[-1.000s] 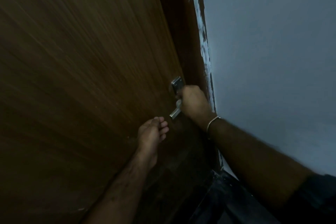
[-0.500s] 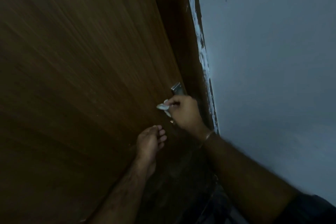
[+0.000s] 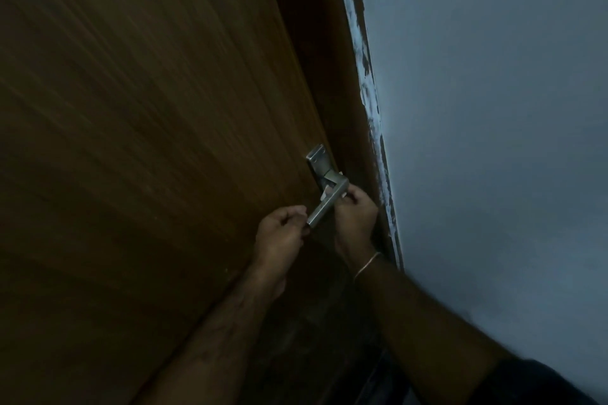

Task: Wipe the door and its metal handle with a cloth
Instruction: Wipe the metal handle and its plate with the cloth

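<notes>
Dim, murky lighting, soft motion blur, wide-angle bending at edges, deep shadow lower right.

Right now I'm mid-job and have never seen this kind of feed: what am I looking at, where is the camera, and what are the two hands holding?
There is no machine here. A person is working with bare hands, and the single picture comes from a wide-angle camera on that person's head, looking forward and down, so the arms reach in from the bottom edge.

The big brown surface is a wooden door, seen at a slant. To its right are the darker door frame and a grey-blue wall. On the door sits a metal lever handle on a metal plate.

The left hand grips the free end of the lever. The right hand, with a thin bangle at the wrist, holds a small pale cloth against the lever near its pivot. Only scraps of the cloth show.
</notes>
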A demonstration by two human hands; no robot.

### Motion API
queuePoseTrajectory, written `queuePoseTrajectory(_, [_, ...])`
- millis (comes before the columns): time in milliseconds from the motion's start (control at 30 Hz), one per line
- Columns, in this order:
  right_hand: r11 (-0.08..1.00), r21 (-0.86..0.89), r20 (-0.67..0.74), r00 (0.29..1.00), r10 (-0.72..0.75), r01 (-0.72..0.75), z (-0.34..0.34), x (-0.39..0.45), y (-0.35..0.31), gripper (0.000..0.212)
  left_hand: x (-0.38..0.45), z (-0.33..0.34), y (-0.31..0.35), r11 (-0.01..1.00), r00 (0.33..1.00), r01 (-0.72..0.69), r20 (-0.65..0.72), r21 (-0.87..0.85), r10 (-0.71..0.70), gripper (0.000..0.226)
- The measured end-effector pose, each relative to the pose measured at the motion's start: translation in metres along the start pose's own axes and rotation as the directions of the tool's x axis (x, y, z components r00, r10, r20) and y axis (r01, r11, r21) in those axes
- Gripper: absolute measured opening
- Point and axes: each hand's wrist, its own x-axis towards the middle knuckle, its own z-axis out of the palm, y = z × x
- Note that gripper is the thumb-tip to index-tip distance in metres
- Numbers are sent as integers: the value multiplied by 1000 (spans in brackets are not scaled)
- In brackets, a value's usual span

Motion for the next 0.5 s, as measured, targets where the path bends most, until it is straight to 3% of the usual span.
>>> queuePoseTrajectory(100, [999,51,67,998,-1,-3,-9,10,4,35,3,1,-8,999,1000,20,6,-28,-20,21])
queuePoseTrajectory(300, [999,39,5,1000,-13,13,-5,9,6,47,6,0,-18,996,1000,30,4,-80,-30,18])
queuePoseTrajectory(400, [965,232,25,992,123,-126,-2,6,5,57,7,-5,-25,995,1000,29,-7,-96,-30,17])
queuePoseTrajectory(500, [843,491,54,973,223,-220,11,1,7,62,7,-7,-32,995,999,33,-4,-92,-33,18])
